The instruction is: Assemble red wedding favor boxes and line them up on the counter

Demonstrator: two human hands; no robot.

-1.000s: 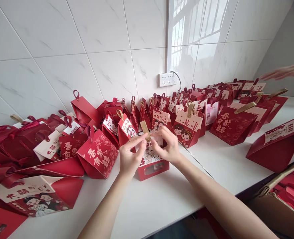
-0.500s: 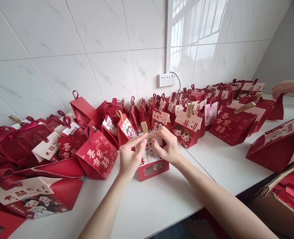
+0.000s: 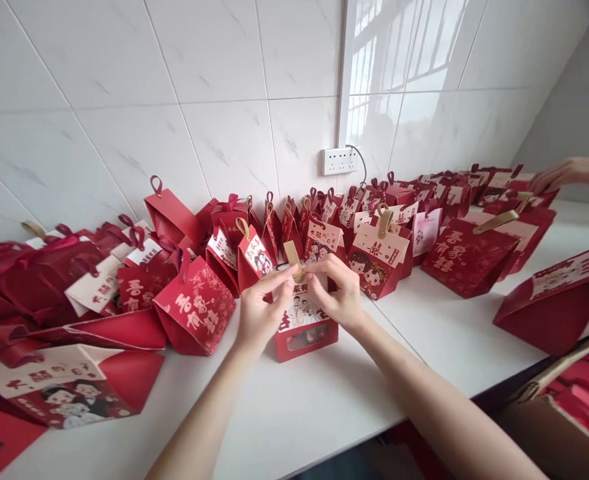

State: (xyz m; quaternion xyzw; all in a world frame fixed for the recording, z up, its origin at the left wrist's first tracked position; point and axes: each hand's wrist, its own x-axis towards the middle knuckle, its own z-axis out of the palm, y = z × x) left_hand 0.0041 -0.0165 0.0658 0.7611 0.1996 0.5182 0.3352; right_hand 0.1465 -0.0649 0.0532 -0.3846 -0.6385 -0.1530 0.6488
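Observation:
A small red gift box (image 3: pixel 312 339) with a clear window and a white printed upper panel stands upright on the white table (image 3: pixel 304 407). At its top a gold ribbon (image 3: pixel 292 253) stands up in a loop. My left hand (image 3: pixel 260 307) pinches the ribbon from the left, thumb and forefinger closed on it. From the other side, the fingertips of my right hand (image 3: pixel 338 290) close on the same ribbon. The fingers hide the ribbon's base and part of the box top.
Finished-looking red gift boxes (image 3: pixel 194 307) crowd the table along the tiled wall. A box with a gold ribbon (image 3: pixel 469 253) stands to the right. At lower right is a cardboard carton (image 3: pixel 549 427) holding red items. Another person's hand (image 3: pixel 564 175) reaches over boxes at far right.
My hands stay on the ribbon with barely any shift. The view has moved slightly. At far right the other person's hand has moved left over the boxes.

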